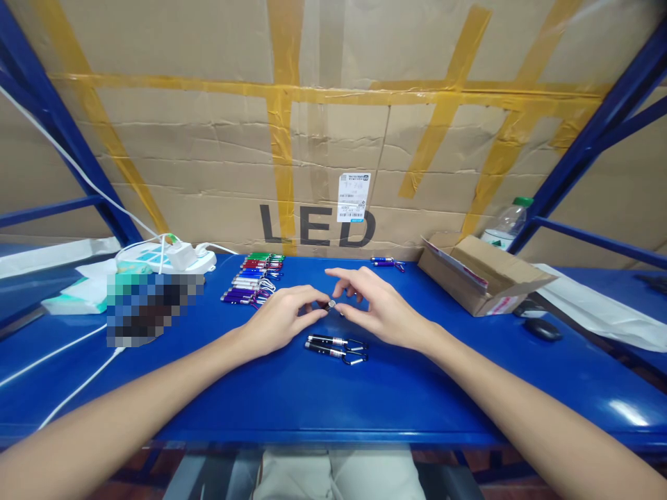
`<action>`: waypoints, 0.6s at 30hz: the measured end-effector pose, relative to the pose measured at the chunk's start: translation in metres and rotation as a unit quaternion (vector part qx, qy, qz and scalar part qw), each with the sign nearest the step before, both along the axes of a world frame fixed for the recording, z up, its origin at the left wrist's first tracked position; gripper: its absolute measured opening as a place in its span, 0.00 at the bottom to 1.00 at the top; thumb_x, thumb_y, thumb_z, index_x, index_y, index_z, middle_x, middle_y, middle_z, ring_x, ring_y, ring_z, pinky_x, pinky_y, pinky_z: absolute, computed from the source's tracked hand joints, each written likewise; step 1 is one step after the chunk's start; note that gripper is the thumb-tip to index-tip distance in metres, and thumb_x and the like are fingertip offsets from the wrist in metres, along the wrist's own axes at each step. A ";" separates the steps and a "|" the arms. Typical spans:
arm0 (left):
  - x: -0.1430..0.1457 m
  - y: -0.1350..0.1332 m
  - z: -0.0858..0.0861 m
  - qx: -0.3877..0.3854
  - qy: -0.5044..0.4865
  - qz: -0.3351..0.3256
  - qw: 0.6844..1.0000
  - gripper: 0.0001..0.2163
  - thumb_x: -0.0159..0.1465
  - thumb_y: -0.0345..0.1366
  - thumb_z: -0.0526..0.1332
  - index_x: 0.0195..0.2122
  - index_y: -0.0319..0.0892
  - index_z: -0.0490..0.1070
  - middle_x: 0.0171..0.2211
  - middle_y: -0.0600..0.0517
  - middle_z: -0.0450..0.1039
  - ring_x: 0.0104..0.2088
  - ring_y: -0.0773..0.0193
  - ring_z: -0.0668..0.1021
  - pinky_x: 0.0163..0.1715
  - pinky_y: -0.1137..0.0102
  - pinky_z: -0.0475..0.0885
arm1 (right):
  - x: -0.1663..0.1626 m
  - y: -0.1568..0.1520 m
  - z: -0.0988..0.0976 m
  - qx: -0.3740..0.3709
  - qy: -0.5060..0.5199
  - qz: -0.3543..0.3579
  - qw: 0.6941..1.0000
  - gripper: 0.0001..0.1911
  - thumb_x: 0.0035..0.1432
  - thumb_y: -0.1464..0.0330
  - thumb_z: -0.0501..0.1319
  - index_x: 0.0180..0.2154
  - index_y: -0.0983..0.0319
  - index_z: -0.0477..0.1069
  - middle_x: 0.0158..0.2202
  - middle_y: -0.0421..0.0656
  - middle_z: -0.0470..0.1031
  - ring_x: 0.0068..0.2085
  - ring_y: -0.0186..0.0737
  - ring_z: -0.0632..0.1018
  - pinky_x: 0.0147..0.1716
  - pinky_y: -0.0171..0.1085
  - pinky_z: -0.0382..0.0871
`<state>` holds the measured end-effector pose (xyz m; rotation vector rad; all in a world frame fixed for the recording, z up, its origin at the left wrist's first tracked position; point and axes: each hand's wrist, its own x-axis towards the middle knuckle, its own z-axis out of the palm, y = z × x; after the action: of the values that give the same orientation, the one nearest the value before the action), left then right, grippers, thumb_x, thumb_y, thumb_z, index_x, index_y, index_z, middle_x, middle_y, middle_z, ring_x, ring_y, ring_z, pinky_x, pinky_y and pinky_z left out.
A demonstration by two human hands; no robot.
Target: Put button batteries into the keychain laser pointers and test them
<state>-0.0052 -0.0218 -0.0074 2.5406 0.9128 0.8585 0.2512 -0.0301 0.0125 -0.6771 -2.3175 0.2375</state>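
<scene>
Clockwise from the small dark piece with a silvery round end [330, 305], closed off at twelve by a cardboard panel [219, 173] lettered LED, marked at two by a pair of blue sticks [384, 263], hemmed between two and three by an open carton [513, 274]. Roomy between five and seven, from two black pen-like sticks [326, 350] just below the hands down to the front edge of the blue table [417, 410]. Crowded again near ten by rows of coloured sticks [255, 273] just beyond the left hand [285, 311], then, farther out, by a white power strip [206, 264]. Pinched, as for the small piece, between left thumb and fingertips. Met from three by the right hand [384, 302], with thumb at or just beside the piece and index finger stretched out above, apart from the thumb. Impossible to tell gripping from mere touching there. Slanting in, with both forearms bare, from eight and four
</scene>
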 end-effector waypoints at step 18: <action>0.003 0.005 -0.007 -0.166 -0.042 0.059 0.983 0.14 0.70 0.45 0.65 0.51 0.46 0.82 0.34 0.53 0.81 0.32 0.61 0.78 0.34 0.69 0.71 | 0.015 0.023 -0.015 -0.107 -0.189 -0.068 0.974 0.27 0.69 0.74 0.62 0.66 0.61 0.66 0.51 0.48 0.82 0.53 0.52 0.78 0.53 0.50 0.73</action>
<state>-0.0018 -0.0166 -0.0140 2.1685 1.0871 0.7674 0.2666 -0.0068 -0.0030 -1.0623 -2.6144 0.3217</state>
